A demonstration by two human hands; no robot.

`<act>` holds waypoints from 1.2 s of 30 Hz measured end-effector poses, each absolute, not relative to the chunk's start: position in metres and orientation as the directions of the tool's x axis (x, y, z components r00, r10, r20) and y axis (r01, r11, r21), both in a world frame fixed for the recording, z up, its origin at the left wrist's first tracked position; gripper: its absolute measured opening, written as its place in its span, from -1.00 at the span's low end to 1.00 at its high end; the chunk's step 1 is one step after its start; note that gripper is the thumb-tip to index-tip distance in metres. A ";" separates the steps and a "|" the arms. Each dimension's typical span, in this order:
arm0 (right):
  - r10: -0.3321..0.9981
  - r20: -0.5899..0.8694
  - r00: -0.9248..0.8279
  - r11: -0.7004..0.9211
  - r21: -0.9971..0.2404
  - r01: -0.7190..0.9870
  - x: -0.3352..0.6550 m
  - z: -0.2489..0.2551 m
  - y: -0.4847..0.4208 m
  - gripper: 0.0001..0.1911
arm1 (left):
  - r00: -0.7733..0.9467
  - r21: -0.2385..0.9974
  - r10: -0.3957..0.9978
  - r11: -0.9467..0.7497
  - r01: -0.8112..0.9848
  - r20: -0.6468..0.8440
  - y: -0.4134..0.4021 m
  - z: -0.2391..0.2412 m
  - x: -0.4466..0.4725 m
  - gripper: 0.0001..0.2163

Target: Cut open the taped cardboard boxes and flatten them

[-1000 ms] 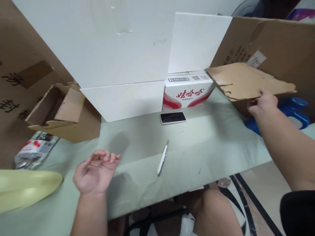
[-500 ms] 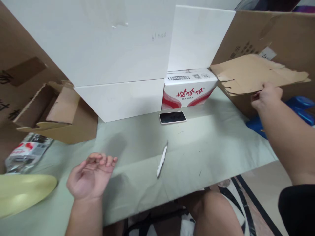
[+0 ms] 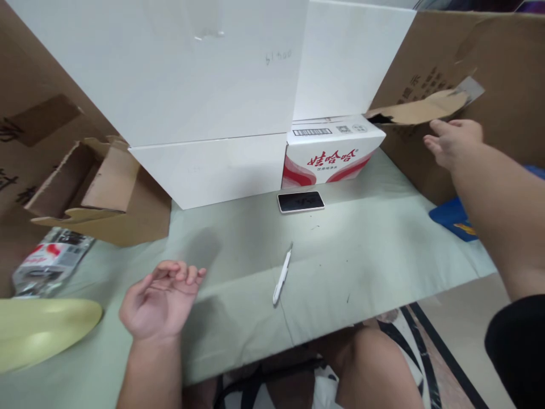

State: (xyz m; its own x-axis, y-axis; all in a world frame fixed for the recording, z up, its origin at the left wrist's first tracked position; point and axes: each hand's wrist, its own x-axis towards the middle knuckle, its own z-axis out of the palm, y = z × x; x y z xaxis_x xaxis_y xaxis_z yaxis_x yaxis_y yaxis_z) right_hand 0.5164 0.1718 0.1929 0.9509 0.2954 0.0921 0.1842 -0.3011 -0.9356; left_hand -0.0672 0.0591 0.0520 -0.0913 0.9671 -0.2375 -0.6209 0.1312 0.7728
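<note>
My right hand (image 3: 455, 142) reaches out to the right, fingers stretched, under the torn flap (image 3: 421, 108) of a big brown cardboard box (image 3: 489, 68). The flap is tilted up, and whether the fingers touch it I cannot tell. My left hand (image 3: 159, 301) rests palm up on the pale green table (image 3: 361, 255), fingers loosely curled and empty. A white pen (image 3: 281, 275) lies in the middle of the table. A phone (image 3: 300, 201) lies face up behind it.
Large white boxes (image 3: 204, 102) and a red-and-white printed carton (image 3: 332, 150) stand along the back. An open brown box (image 3: 97, 193) sits at left beside a plastic packet (image 3: 51, 261) and a yellow object (image 3: 42, 329). A blue item (image 3: 457, 218) lies at right.
The torn flap has swung upward from nearly flat to steeply tilted. My right hand moved up with it and its fingers opened. My left hand barely moved.
</note>
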 end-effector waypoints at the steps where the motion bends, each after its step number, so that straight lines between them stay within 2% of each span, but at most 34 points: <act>1: 0.326 0.091 0.941 -0.322 -0.925 0.201 0.511 0.193 0.169 -0.34 | -0.092 0.774 0.969 0.125 -0.621 -0.230 0.059 0.053 -0.068 -0.79; 4: 0.457 0.084 0.886 -0.399 -0.870 0.289 0.491 0.197 0.149 -0.44 | -0.082 0.768 0.975 0.111 -0.631 -0.208 0.057 0.055 -0.071 -0.79; 6: 0.599 0.047 0.799 -0.450 -0.806 0.385 0.474 0.201 0.131 -0.55 | -0.066 0.751 0.981 0.097 -0.653 -0.184 0.055 0.056 -0.075 -0.79; 9: 0.836 -0.083 0.543 -0.457 -0.653 0.603 0.441 0.206 0.112 -0.75 | -0.044 0.716 0.991 0.058 -0.696 -0.123 0.052 0.056 -0.084 -0.79; 12: 0.933 -0.263 0.246 -0.348 -0.483 0.803 0.387 0.206 0.110 -0.92 | -0.055 0.691 0.997 0.001 -0.723 -0.059 0.046 0.055 -0.093 -0.77; 14: 0.934 -0.355 0.031 -0.163 -0.348 0.923 0.333 0.202 0.116 -0.87 | -0.087 0.685 0.996 -0.046 -0.727 -0.026 0.040 0.056 -0.099 -0.76; 15: 0.916 -0.388 -0.100 -0.007 -0.263 0.965 0.300 0.199 0.118 -0.82 | -0.106 0.681 0.994 -0.072 -0.729 -0.009 0.038 0.057 -0.102 -0.75; 17: 0.832 -0.408 -0.376 0.359 -0.120 0.925 0.226 0.192 0.119 -0.70 | -0.139 0.668 0.990 -0.119 -0.735 0.024 0.033 0.059 -0.108 -0.77; 19: 0.754 -0.368 -0.545 0.566 -0.058 0.822 0.148 0.185 0.115 -0.61 | -0.156 0.658 0.987 -0.150 -0.738 0.050 0.029 0.062 -0.114 -0.78; 23: 0.695 -0.183 -0.695 0.704 -0.024 0.710 0.017 0.176 0.115 -0.49 | -0.173 0.641 0.982 -0.182 -0.746 0.078 0.023 0.066 -0.124 -0.77; 25: 0.722 -0.074 -0.688 0.684 -0.069 0.726 -0.026 0.172 0.126 -0.53 | -0.180 0.621 0.980 -0.193 -0.760 0.085 0.020 0.068 -0.128 -0.77; 27: 0.757 -0.055 -0.651 0.645 -0.097 0.758 -0.052 0.167 0.142 -0.60 | -0.184 0.604 0.979 -0.202 -0.771 0.092 0.019 0.069 -0.130 -0.77; 30: 0.774 -0.048 -0.632 0.627 -0.082 0.775 -0.061 0.156 0.160 -0.64 | -0.176 0.604 0.979 -0.204 -0.770 0.106 0.015 0.073 -0.132 -0.77; 36: 0.716 0.152 -0.682 0.698 -0.178 0.693 0.002 0.144 0.129 -0.66 | -0.075 0.598 0.967 -0.212 -0.773 0.245 -0.003 0.093 -0.127 -0.80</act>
State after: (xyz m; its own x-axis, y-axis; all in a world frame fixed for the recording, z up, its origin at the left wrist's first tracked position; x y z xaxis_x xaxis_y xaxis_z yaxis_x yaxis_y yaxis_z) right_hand 0.0022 0.1291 0.1441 -0.6816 0.7157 0.1523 0.6933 0.6983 -0.1784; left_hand -0.1266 -0.0027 0.0928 -0.0751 0.9666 0.2452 -0.7726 -0.2118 0.5985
